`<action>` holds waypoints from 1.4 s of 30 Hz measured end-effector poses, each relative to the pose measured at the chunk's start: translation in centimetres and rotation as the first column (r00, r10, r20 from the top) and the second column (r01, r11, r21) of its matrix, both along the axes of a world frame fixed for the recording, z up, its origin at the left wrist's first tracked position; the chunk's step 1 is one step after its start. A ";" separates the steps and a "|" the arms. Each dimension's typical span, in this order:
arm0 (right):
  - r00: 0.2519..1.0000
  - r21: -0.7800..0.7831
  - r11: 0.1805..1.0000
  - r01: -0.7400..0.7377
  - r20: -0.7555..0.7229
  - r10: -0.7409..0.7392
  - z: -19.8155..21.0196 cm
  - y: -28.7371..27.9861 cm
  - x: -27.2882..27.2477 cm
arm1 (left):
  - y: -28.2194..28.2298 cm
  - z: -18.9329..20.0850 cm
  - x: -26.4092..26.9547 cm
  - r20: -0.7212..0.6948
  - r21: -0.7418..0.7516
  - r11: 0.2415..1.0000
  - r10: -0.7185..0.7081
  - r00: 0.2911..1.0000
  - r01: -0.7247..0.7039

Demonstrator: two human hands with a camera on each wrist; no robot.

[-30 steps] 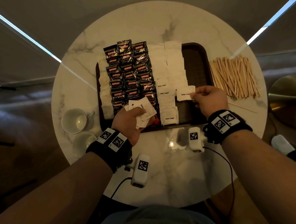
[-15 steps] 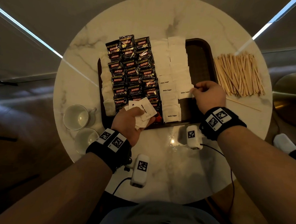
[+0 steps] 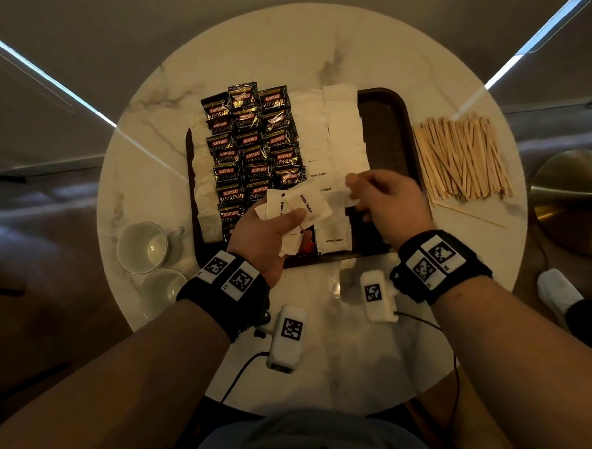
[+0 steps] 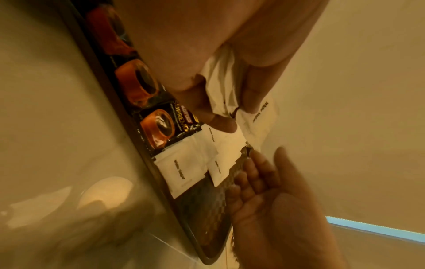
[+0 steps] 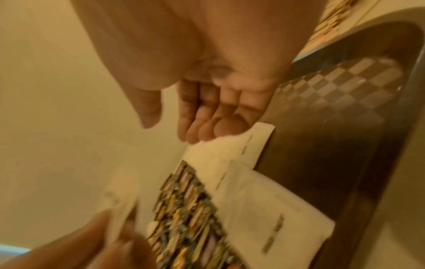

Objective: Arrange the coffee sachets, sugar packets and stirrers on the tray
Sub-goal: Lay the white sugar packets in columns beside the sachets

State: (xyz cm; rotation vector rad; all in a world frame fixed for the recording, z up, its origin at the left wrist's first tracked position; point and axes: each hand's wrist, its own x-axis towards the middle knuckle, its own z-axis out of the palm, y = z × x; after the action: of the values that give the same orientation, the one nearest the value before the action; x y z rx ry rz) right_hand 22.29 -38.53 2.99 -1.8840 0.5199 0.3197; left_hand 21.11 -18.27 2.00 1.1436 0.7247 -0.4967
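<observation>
Marble table; tray half hidden by sugar packets; right wrist blurred

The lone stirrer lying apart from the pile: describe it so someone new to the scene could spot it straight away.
Start at the round marble table and look right of the dark tray, where the heap of wooden stirrers lies. Just on the near side of that heap, a single stirrer rests by itself on the bare marble. It alone lies almost crosswise, while the heaped ones point mostly away from the person.
</observation>
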 end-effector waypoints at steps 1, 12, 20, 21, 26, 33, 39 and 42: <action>0.998 0.083 0.994 -0.065 -0.007 0.066 0.6 0.5 -0.5 | -0.3 0.2 0.1 0.007 0.006 1.000 -0.007 1.000 0.007; 0.996 0.310 0.948 -0.068 -0.027 0.081 0.5 0.7 -1.8 | -1.6 1.3 0.9 0.011 -0.005 0.997 -0.080 0.997 0.080; 0.992 0.204 0.972 0.115 0.025 -0.122 -0.2 -1.1 -1.5 | -2.7 1.1 0.4 -0.052 0.017 0.984 -0.174 0.983 0.175; 0.989 0.143 0.980 0.142 0.028 -0.147 -0.4 -1.8 -1.4 | -2.7 1.1 0.4 -0.062 0.018 0.985 -0.169 0.984 0.171; 0.988 -0.120 0.984 0.132 -0.068 -0.141 -2.1 -4.6 -0.7 | -1.7 1.2 0.6 -0.184 -0.078 0.997 -0.027 0.983 0.012; 0.989 -0.190 0.980 0.056 -0.121 -0.080 -4.2 -3.7 -0.3 | -1.1 0.9 0.2 -0.186 -0.100 0.992 0.054 0.981 -0.073; 0.994 -0.369 0.926 0.077 -0.049 -0.102 -5.0 -3.0 -0.2 | -1.1 0.7 -0.2 -0.161 -0.102 0.993 0.038 0.986 -0.054; 0.991 -0.365 0.924 0.117 -0.012 -0.130 -4.8 -2.6 -0.2 | -1.0 0.2 -0.6 -0.103 -0.075 0.997 -0.021 0.994 0.013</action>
State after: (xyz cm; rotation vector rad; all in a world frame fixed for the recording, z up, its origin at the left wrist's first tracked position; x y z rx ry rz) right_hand 22.05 -41.14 -1.77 -2.1930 0.7611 0.1819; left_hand 20.56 -19.26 2.22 1.0612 0.7810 -0.5963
